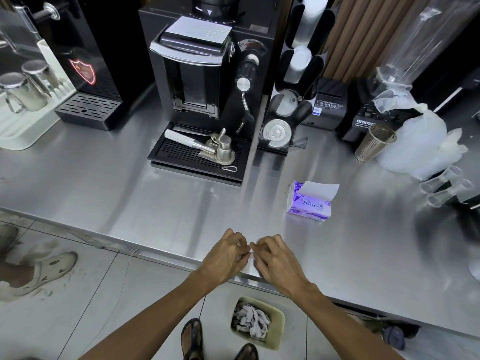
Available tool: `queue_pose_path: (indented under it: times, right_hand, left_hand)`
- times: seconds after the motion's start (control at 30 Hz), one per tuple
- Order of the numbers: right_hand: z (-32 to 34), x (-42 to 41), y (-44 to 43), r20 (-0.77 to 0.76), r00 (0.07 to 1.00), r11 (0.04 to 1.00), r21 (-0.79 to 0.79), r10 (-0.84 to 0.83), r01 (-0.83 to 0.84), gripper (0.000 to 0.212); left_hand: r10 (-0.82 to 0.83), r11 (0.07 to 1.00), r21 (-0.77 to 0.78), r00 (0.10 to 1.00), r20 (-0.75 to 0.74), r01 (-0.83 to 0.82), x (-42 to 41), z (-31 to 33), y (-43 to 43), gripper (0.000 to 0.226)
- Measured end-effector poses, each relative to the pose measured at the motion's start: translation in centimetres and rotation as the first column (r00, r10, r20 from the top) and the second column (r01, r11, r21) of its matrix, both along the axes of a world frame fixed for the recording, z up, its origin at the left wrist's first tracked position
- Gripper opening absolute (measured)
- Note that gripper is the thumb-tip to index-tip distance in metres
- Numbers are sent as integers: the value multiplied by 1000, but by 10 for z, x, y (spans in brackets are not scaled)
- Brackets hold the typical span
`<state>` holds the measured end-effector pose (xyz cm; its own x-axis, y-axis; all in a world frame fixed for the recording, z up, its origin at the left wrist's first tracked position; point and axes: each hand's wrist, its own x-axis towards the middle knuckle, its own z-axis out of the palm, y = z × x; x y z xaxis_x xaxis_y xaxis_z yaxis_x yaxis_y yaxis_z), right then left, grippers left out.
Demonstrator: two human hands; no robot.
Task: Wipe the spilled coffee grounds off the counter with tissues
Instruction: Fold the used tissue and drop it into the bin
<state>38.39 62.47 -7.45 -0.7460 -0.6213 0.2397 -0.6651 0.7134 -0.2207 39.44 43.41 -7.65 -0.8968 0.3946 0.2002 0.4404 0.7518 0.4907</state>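
My left hand (226, 253) and my right hand (275, 257) meet at the front edge of the steel counter (130, 193), fingers curled. Between their fingertips they pinch a small white tissue (251, 253), mostly hidden by the fingers. A purple tissue pack (309, 203) with a white sheet sticking out stands on the counter behind and to the right of my hands. No coffee grounds show on the counter surface near my hands.
A black coffee machine (207, 81) with its drip tray (197, 157) stands at the back centre. A lid dispenser (291, 100), a metal cup (374, 144) and plastic bags (415, 144) lie right. A small bin (275, 331) of used tissues sits on the floor below the counter edge.
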Motion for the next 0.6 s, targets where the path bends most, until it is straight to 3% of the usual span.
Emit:
queue_pose_path:
  times: [0.13, 0.23, 0.33, 0.43, 0.6]
  right_hand:
    - [5, 7, 4, 105, 992, 997, 7, -76, 76, 37]
    - [2, 6, 2, 139, 985, 995, 9, -104, 104, 42]
    - [3, 4, -1, 209, 969, 989, -46, -128, 140, 36]
    - [10, 1, -2, 331, 926, 968, -104, -184, 230, 28]
    - [14, -10, -1, 554, 811, 941, -133, -189, 311, 27]
  left_hand:
    - [-8, 1000, -10, 1000, -15, 8, 2, -3, -1, 9]
    - [-17, 999, -39, 999, -29, 15, 5, 0, -2, 23]
    - [105, 988, 98, 980, 168, -123, 6, 10, -3, 21]
    - [178, 967, 129, 945, 275, -220, 1, 10, -2, 22]
    - [111, 980, 125, 943, 313, -157, -11, 10, -2, 20]
